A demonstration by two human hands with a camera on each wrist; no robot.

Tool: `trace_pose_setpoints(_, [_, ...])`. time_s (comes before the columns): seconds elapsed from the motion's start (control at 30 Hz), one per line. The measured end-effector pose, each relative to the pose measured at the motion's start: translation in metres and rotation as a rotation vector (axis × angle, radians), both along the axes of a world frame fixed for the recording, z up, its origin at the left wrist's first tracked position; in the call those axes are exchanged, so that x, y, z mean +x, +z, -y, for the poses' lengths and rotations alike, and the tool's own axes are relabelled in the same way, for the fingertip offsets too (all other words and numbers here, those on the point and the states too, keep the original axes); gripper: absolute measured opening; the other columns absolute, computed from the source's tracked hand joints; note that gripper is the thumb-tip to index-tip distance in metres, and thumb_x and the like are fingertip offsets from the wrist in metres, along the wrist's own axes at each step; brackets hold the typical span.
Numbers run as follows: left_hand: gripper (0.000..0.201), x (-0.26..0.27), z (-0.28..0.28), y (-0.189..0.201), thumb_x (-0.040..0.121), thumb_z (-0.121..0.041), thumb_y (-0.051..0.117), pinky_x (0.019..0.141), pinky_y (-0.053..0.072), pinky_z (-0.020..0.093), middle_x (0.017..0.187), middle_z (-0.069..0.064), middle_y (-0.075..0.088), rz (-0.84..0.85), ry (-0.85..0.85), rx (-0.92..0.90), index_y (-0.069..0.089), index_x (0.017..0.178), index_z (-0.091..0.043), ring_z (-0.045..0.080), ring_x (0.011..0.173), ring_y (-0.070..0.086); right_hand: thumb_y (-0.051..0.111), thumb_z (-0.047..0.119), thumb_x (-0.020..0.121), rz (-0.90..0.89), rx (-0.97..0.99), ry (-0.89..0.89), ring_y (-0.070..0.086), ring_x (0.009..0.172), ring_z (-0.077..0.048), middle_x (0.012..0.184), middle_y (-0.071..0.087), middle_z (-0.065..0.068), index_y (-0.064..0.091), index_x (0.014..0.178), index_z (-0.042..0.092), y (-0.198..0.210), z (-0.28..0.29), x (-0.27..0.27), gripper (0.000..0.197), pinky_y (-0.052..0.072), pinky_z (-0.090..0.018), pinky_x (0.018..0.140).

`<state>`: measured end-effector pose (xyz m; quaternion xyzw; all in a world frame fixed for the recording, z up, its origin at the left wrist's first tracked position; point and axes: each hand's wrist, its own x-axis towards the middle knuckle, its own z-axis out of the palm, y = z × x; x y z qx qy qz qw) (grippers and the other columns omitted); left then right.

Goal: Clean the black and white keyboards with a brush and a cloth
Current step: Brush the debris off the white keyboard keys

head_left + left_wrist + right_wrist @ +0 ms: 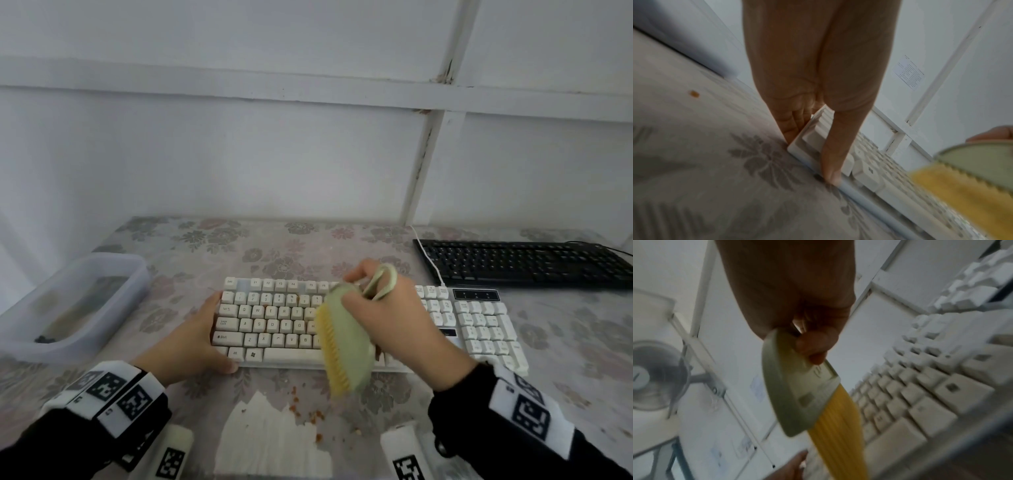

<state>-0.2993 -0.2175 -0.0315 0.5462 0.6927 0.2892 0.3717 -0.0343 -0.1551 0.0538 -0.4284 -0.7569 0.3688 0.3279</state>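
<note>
The white keyboard (274,322) lies across the middle of the flowered table. My left hand (202,335) braces its left end: straight fingers lie against the side edge and the thumb (830,162) presses on the front corner of the white keyboard (865,173). My right hand (383,308) grips a pale green brush (346,339) with yellow bristles by its looped handle. The brush hangs tilted above the keys' middle, bristles facing left. In the right wrist view the brush (797,386) is clear of the keys (920,402). The black keyboard (524,262) sits at the back right.
A white cloth (270,442) lies at the table's front edge with orange crumbs (308,414) scattered beside it. A translucent plastic tub (113,308) stands at the left. A white cable (428,260) runs over the black keyboard's left end. A white wall stands behind the table.
</note>
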Motion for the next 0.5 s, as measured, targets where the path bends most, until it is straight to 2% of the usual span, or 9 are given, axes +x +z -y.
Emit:
trace_pose_setpoints(0.1, [0.109,-0.001,0.000,-0.001,0.045,-0.016,0.081,0.096,0.050,0.040,0.121,-0.009,0.059,-0.005,0.010,-0.013,0.024,0.135,-0.039,0.010,0.109,0.059,0.055,0.010,0.089,-0.128,0.079,-0.095,0.047,0.041,0.001,0.065,0.054,-0.001,0.057,0.090,0.011,0.016,-0.012,-0.004,0.002,0.032,-0.009,0.034])
trace_pose_setpoints(0.17, [0.107,0.000,-0.001,-0.001,0.048,-0.013,0.082,0.095,0.050,0.039,0.119,-0.008,0.059,-0.017,0.011,-0.023,0.023,0.133,-0.041,0.010,0.108,0.059,0.053,0.011,0.091,-0.146,0.122,-0.110,0.050,0.043,0.002,0.065,0.055,0.002,0.054,0.093,0.013,0.016,-0.019,-0.011,0.003,0.033,-0.009,0.035])
trace_pose_setpoints(0.27, [0.106,0.001,0.000,0.002,0.048,-0.015,0.081,0.096,0.050,0.038,0.119,-0.008,0.059,-0.026,0.013,-0.029,0.021,0.130,-0.043,0.010,0.108,0.059,0.051,0.013,0.091,-0.093,0.140,-0.103,0.047,0.048,-0.004,0.064,0.056,0.002,0.053,0.097,0.015,0.002,-0.024,-0.022,0.006,0.035,-0.014,0.039])
trace_pose_setpoints(0.37, [0.112,0.001,0.000,0.002,0.042,-0.021,0.081,0.097,0.049,0.039,0.121,-0.009,0.058,-0.026,0.014,-0.028,0.022,0.135,-0.040,0.010,0.109,0.058,0.051,0.014,0.091,-0.025,0.127,-0.043,0.044,0.048,-0.008,0.062,0.055,-0.003,0.051,0.093,0.015,-0.016,-0.016,-0.024,0.002,0.035,-0.023,0.042])
trace_pose_setpoints(0.43, [0.112,0.002,-0.001,0.002,0.043,-0.021,0.082,0.097,0.049,0.038,0.121,-0.009,0.057,-0.033,0.015,-0.033,0.021,0.136,-0.038,0.010,0.109,0.058,0.051,0.015,0.092,0.022,0.127,0.020,0.039,0.042,-0.005,0.055,0.050,0.002,0.050,0.090,0.015,-0.025,-0.006,-0.022,0.002,0.031,-0.019,0.040])
trace_pose_setpoints(0.5, [0.107,0.003,-0.001,0.003,0.050,-0.011,0.084,0.094,0.048,0.033,0.120,-0.011,0.056,-0.029,0.021,-0.036,0.021,0.131,-0.040,0.008,0.108,0.057,0.050,0.014,0.091,0.079,0.087,0.057,0.037,0.038,-0.006,0.052,0.047,0.005,0.051,0.091,0.015,-0.031,0.003,-0.017,0.001,0.028,-0.018,0.038])
